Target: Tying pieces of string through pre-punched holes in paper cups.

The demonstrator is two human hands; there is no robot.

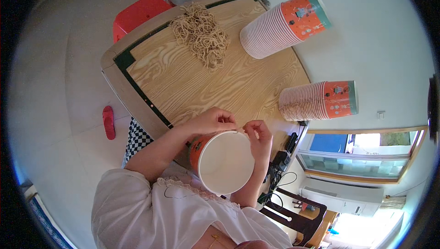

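Note:
A large paper tub (227,163), white inside with an orange printed outer wall, is tilted against my body with its mouth facing up. My left hand (219,119) is at the upper edge of its rim, thumb and fingers pinched together. Across a small gap, my right hand (259,135) pinches at the same rim. Between the fingertips a tiny brownish bit shows at the rim; what the fingers hold is too small to make out. A few strands of tan string (189,114) lie on the table beside my left wrist.
A loose heap of tan string (200,35) lies on the wooden table (169,77). Toward the wall are a tall stack of paper tubs (270,31) and another stack (316,100) with tan strands along its side. Black cables and adapters (279,161) are at the right, near a dark chair (293,217).

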